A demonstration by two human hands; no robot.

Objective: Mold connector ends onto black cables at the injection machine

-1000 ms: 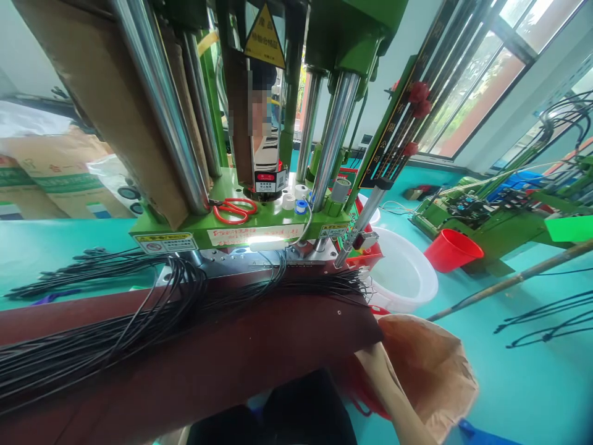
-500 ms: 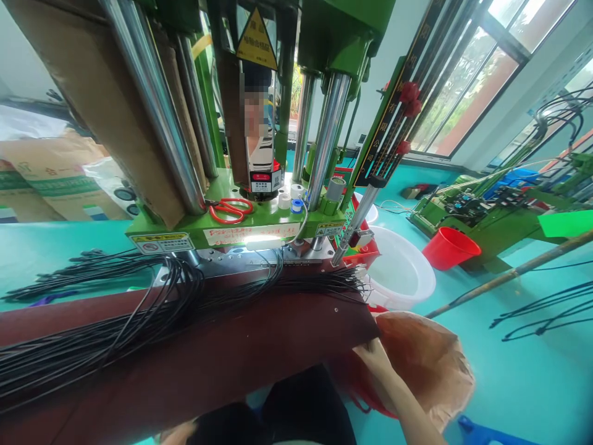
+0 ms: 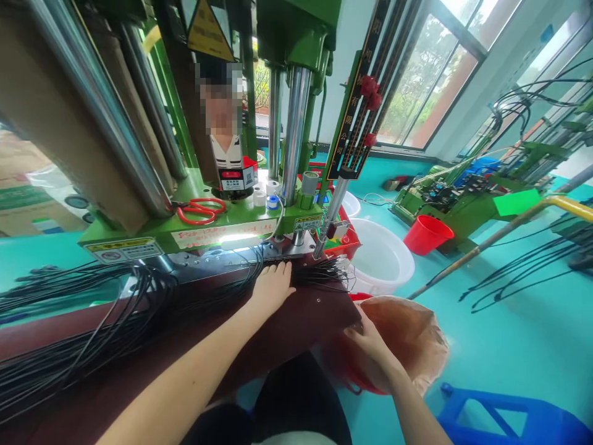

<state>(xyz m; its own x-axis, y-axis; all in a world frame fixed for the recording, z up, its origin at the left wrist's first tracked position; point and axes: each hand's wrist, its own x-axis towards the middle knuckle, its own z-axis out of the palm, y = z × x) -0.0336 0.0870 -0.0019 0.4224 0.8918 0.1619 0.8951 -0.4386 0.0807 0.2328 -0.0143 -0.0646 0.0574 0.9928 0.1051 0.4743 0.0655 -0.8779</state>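
Off the right end of the maroon bench (image 3: 287,327), low and nearest the camera, a blue plastic stool (image 3: 509,420) is standing on the teal floor. Just below the bench's right corner, the right hand (image 3: 370,346) is reaching to the near rim of a brown paper bag (image 3: 410,334), its fingers curling against the paper; whether they are pinching the rim I cannot tell. The bag is sitting in a red basket (image 3: 347,377) under that corner. On top of the bench, near its far edge, the left hand (image 3: 271,287) is lying flat with its fingers apart, pressing down on the black wires (image 3: 139,309), gripping nothing. The wires are sprawling across the bench from its left end to its right corner. Behind the bench, a green press machine (image 3: 139,238) is standing, with red scissors (image 3: 199,210) lying on its base. Beyond the bench's right end, a white tub (image 3: 384,259) and, farther off, a red bucket (image 3: 427,233) are sitting on the floor.
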